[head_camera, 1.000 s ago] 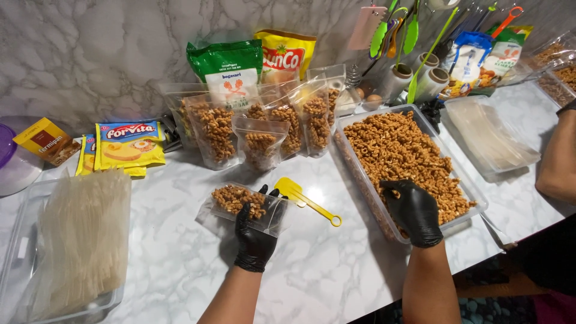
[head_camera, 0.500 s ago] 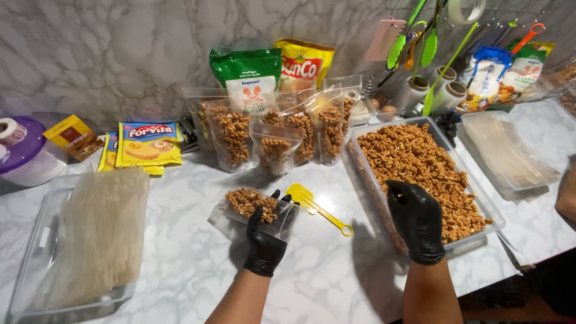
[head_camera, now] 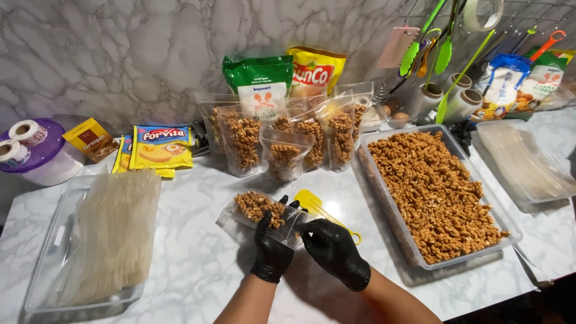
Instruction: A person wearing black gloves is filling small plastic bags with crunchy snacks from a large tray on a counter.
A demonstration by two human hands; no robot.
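Over the counter, left hand (head_camera: 271, 251) and right hand (head_camera: 333, 249) pinch a snack pouch (head_camera: 259, 209)

I see my hands in matt black rubber gloves, the left hand (head_camera: 271, 252) holding a glossy clear plastic pouch (head_camera: 264, 216) over the polished marble counter (head_camera: 198, 264).

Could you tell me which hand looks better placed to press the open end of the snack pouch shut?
Probably the right hand: its fingertips sit at the pouch's near end, while the left hand grips the pouch's middle.
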